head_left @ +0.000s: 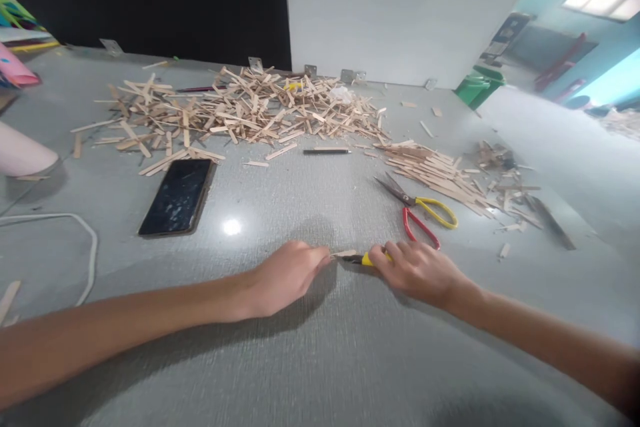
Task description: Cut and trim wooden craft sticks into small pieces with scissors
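Since the left hand [290,277] pinches the wood sliver [346,253] and the right hand [417,271] grips the yellow-handled tool [368,259], keep its dark tip [354,259] clear of that pinch — go slow

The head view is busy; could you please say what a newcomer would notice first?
Probably the heap of wooden sticks across the back of the grey surface. Next, scissors with red and yellow handles lie right of centre and a dark phone left of centre. Nearer the viewer, the right hand grips a yellow-handled tool, its tip near the left hand.
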Available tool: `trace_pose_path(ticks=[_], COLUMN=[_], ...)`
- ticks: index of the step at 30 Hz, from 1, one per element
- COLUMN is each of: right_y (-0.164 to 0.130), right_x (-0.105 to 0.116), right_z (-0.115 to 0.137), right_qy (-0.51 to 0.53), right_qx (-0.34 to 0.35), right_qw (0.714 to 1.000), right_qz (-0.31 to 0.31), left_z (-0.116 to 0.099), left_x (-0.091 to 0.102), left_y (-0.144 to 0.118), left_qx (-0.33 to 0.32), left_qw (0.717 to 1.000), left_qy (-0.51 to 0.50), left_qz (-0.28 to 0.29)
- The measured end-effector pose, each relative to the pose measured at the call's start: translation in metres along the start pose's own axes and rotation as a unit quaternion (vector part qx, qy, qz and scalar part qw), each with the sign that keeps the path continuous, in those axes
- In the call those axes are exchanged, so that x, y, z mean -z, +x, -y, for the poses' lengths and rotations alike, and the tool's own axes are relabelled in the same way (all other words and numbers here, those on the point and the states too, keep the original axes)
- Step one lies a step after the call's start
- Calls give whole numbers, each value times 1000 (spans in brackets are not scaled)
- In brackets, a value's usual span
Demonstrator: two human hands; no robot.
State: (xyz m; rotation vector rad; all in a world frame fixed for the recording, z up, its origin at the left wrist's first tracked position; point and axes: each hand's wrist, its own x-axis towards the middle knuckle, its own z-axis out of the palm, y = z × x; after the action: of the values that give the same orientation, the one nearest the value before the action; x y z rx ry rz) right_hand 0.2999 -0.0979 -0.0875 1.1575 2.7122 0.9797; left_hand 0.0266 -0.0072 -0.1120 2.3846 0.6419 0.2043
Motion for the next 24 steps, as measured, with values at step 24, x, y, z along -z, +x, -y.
trace_pose_path(ticks=[24], right_y=[12], right_x=[12], right_z=[1], right_qy=[-33], right_qx=[13], right_qw=[998], right_qz=[43], left_z=[7], left_x=[-3], left_y=[-2], left_qx=[-13], left_qw=[1000], left_qy=[14], left_qz=[-10])
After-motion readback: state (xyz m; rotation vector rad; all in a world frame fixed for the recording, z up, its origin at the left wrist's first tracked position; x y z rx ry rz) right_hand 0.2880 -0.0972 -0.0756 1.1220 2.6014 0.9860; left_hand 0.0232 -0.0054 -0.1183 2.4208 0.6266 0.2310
